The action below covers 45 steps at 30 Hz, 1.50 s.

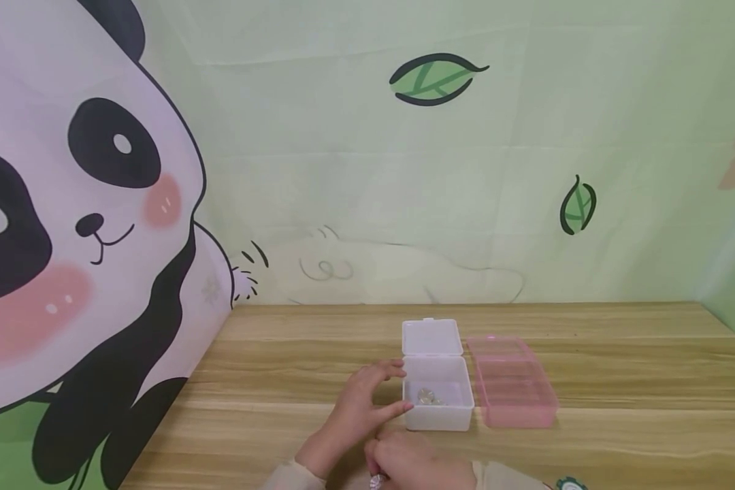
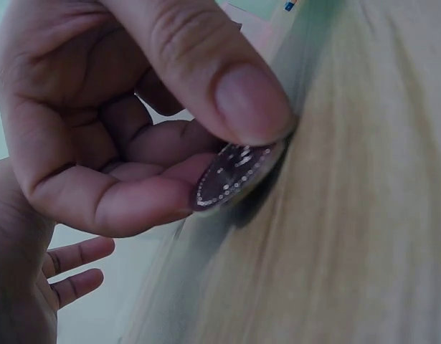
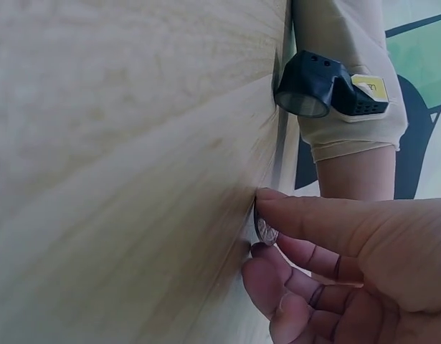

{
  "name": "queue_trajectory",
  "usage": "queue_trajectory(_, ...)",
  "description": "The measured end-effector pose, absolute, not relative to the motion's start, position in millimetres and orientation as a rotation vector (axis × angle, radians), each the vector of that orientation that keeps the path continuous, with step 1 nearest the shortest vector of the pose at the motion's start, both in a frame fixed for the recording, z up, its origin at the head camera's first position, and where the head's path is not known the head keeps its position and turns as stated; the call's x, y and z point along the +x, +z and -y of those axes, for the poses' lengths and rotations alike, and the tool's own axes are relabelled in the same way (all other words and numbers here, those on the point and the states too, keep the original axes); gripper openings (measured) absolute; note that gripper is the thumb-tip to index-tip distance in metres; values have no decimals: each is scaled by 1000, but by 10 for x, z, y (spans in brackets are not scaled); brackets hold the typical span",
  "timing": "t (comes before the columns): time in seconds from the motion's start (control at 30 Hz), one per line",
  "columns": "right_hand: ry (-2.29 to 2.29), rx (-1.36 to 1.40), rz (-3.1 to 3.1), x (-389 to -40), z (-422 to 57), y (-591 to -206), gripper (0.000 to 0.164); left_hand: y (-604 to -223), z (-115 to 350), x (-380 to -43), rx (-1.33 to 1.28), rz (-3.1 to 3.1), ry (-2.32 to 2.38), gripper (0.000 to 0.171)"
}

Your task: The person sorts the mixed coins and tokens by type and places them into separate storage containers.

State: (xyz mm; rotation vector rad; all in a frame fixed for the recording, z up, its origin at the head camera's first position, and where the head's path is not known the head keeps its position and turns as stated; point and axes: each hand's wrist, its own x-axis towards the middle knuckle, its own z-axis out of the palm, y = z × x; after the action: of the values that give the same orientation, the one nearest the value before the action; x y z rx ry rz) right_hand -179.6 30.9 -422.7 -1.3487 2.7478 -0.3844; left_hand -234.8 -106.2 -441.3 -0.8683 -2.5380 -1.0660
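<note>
My right hand (image 1: 413,457) pinches a silver coin (image 1: 376,482) between thumb and finger, just over the table in front of the white box. Close up in the left wrist view, the coin (image 2: 238,172) shows a beaded rim and stands tilted near the wood. In the right wrist view the thumb lies over the coin (image 3: 266,231), with the other fingers curled. My left hand (image 1: 356,401) is at the left side of the white box (image 1: 441,418), thumb and fingertips touching it and spread apart. Inside that box lie shiny round pieces (image 1: 427,396); its lid stands open behind.
A pink translucent box (image 1: 520,408) sits right beside the white one. The wooden table (image 1: 637,395) runs back to a green cloth backdrop (image 1: 343,136) with a panda print. A round dark green item (image 1: 569,484) is cut off at the bottom edge.
</note>
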Motion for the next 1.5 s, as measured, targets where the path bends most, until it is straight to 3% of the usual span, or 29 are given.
queue_trajectory(0.5, -579, -1212, -2617, -1802, -320, -4161, 13, -4437, 1058, -2361, -883, 2490, -1038, 39)
queue_trajectory(1.5, -657, -1208, -2604, -1876, -583, -3813, 17, -4437, 1063, -2362, -842, 2538, -1052, 38)
